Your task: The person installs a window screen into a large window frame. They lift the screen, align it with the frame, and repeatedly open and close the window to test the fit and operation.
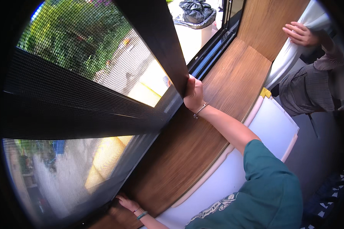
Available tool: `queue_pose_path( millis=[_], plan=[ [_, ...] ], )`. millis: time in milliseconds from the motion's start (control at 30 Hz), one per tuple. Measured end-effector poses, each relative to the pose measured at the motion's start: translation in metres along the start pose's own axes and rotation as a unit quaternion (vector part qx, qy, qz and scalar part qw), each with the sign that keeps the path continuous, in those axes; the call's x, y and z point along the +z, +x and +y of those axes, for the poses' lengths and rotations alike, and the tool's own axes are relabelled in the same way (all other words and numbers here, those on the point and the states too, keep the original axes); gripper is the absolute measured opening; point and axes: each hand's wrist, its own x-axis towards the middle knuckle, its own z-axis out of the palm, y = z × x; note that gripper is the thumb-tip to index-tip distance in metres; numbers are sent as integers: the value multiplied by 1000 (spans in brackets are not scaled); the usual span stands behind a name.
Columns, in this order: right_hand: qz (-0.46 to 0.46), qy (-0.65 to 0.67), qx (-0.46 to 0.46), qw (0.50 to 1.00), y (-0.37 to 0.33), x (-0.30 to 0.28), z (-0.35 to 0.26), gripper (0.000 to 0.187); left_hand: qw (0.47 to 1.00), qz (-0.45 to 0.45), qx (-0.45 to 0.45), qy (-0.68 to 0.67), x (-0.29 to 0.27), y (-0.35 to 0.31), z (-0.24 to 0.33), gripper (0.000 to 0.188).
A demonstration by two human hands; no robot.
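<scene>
A large window screen (107,42) with a wide black frame and dark mesh fills the left side, tilted over the wooden sill. My right hand (194,93), a thin bracelet on its wrist, is closed round the frame's edge near a corner, thumb on the near face. Lower down, my left hand (127,202), with a green bangle behind it, holds the bottom edge of the same frame. Its fingertips are partly hidden against the dark frame. Greenery and pavement show through the mesh.
The wooden sill (229,80) runs beneath the screen beside a black window track (214,53). A white board with pink edging (273,118) lies along the sill. At the upper right, another person's hand (302,34) is by a white curtain (281,72). Outside stands a bin with a black bag (197,15).
</scene>
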Motion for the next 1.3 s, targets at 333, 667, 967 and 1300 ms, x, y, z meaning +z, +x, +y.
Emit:
queue_pose_path(
  millis=[333, 667, 967, 1300],
  plan=[
    [-61, -4, -19, 998, -10, -6, 8, 68, 1000, 1, 3, -28, -18, -13, -28, 54],
    [-8, 36, -64, 997, -7, 3, -7, 63, 999, 15, -39, -16, -9, -26, 3, 51],
    [21, -7, -78, 997, -3, -5, 4, 62, 999, -5, 21, 24, 14, -19, 4, 58],
    [-74, -98, -118, 985, -5, -16, 26, 71, 995, -30, -51, 81, -22, -8, -18, 60]
  ],
)
